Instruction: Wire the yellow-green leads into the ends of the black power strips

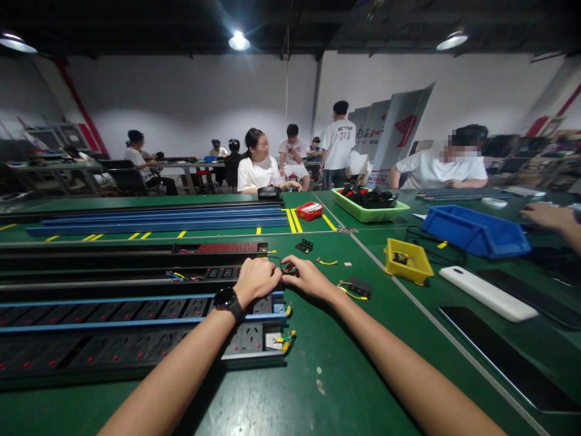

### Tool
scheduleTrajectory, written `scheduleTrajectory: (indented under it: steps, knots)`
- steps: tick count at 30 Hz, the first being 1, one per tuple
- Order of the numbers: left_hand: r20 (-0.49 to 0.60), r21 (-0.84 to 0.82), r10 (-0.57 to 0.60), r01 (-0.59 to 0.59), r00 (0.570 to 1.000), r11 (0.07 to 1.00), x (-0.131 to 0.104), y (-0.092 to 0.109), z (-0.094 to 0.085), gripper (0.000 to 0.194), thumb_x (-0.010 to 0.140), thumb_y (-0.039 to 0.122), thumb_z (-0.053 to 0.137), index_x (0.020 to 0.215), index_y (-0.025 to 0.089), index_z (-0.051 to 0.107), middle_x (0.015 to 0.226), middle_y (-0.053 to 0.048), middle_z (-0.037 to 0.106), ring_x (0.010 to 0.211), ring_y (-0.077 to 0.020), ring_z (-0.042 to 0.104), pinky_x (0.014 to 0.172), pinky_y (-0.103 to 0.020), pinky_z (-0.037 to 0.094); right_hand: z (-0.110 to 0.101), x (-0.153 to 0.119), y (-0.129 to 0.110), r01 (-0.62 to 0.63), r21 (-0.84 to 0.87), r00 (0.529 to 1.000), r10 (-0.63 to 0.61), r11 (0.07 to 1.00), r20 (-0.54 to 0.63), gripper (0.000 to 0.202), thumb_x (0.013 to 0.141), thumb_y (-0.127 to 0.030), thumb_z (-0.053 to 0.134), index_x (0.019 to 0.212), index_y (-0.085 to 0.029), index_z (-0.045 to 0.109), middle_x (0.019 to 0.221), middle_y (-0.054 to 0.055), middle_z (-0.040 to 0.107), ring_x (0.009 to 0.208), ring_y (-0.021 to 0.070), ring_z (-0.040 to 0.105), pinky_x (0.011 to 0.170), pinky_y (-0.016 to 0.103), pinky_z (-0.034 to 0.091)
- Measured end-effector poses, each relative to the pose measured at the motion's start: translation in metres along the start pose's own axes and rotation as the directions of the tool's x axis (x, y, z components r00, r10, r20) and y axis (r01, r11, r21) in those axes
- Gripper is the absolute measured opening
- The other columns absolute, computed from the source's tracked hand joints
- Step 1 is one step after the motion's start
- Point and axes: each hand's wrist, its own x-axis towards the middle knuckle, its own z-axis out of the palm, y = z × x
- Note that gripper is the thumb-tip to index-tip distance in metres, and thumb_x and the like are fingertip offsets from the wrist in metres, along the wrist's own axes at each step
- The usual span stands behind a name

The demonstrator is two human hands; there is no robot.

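My left hand (259,280), with a black watch (226,298) on the wrist, rests over the right end of a black power strip (224,273) with its fingers closed. Just past that end, my right hand (308,278) pinches a small dark part, mostly hidden by the fingers. The fingertips of both hands nearly meet there. Nearer to me lie a blue-edged power strip (181,308) and a black power strip (247,337), with yellow-ended wires (287,341) at the right end. Behind the hands is a strip with red sockets (227,247).
A black end plate (362,287), a yellow wire (327,262) and a black bracket (304,245) lie nearby. Rightward are a yellow bin (409,270), a blue bin (474,233), a white power bank (486,293) and a phone (503,357). A green basket (370,213) stands farther back; people sit beyond.
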Motion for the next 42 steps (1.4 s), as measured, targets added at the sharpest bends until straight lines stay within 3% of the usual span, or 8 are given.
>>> scheduleTrajectory:
  steps: [12,24,26,30,33,36,42]
  knots:
    - [-0.078,-0.054,-0.057,0.053,0.995,0.997,-0.003,-0.001,-0.003,0.032,0.096,0.028,0.046,0.092,0.021,0.076,0.104,-0.009,0.073,0.098,-0.0235,0.069,0.083,-0.032,0.047,0.004,0.000,-0.001,-0.070,-0.019,0.997,0.070,0.997,0.011,0.042,0.083,-0.022,0.079,0.123,-0.019,0.065,0.100,0.006,0.079,0.093,0.0235,0.075,0.080,0.030,0.051]
    - [-0.013,-0.088,0.028,-0.030,1.000,0.996,-0.001,-0.006,0.003,0.033,0.096,0.027,0.045,0.091,0.021,0.077,0.100,-0.011,0.075,0.094,-0.0246,0.070,0.084,-0.032,0.048,0.002,-0.001,-0.005,-0.053,-0.047,0.998,0.054,0.997,0.023,0.043,0.086,-0.021,0.076,0.128,-0.022,0.066,0.106,0.006,0.081,0.102,0.0253,0.076,0.087,0.032,0.054]
    - [-0.012,-0.086,0.037,-0.038,0.999,0.996,0.000,-0.007,0.004,0.033,0.095,0.026,0.045,0.092,0.021,0.077,0.101,-0.011,0.075,0.095,-0.0246,0.070,0.085,-0.032,0.049,0.003,-0.001,-0.011,-0.072,-0.049,0.997,0.073,0.996,0.014,0.040,0.087,-0.020,0.075,0.126,-0.020,0.067,0.103,0.007,0.082,0.095,0.0251,0.078,0.084,0.031,0.055]
    - [-0.014,-0.079,0.043,-0.044,0.999,0.996,0.000,-0.008,0.005,0.032,0.095,0.026,0.045,0.093,0.020,0.077,0.101,-0.012,0.075,0.096,-0.0252,0.070,0.085,-0.033,0.049,0.007,-0.001,-0.025,-0.176,0.023,0.982,0.174,0.984,0.076,0.039,0.091,-0.012,0.061,0.129,-0.018,0.064,0.095,0.005,0.082,0.059,0.0176,0.074,0.065,0.026,0.055]
    - [-0.016,-0.077,0.044,-0.045,0.999,0.996,0.001,-0.008,0.005,0.032,0.096,0.026,0.045,0.095,0.021,0.077,0.102,-0.012,0.075,0.096,-0.0254,0.070,0.086,-0.033,0.049,0.009,-0.001,-0.030,-0.213,0.075,0.971,0.203,0.974,0.123,0.050,0.089,-0.005,0.051,0.137,-0.016,0.059,0.095,0.005,0.082,0.053,0.0152,0.072,0.057,0.023,0.054]
    - [-0.019,-0.078,0.040,-0.041,0.999,0.996,0.001,-0.007,0.004,0.031,0.096,0.026,0.046,0.093,0.021,0.077,0.101,-0.011,0.075,0.096,-0.0250,0.070,0.086,-0.033,0.049,0.011,-0.001,-0.028,-0.188,-0.067,0.979,0.193,0.980,0.066,0.051,0.091,-0.006,0.050,0.140,-0.018,0.060,0.095,0.004,0.082,0.059,0.0158,0.074,0.062,0.023,0.055]
    - [-0.043,-0.081,0.008,-0.011,0.999,0.997,0.000,-0.005,0.004,0.030,0.095,0.028,0.048,0.088,0.021,0.076,0.098,-0.010,0.074,0.093,-0.0240,0.070,0.083,-0.031,0.050,0.025,-0.005,-0.029,-0.224,-0.311,0.975,0.208,0.924,-0.084,0.043,0.098,-0.016,0.053,0.138,-0.022,0.066,0.118,0.010,0.079,0.104,0.0243,0.075,0.091,0.029,0.053]
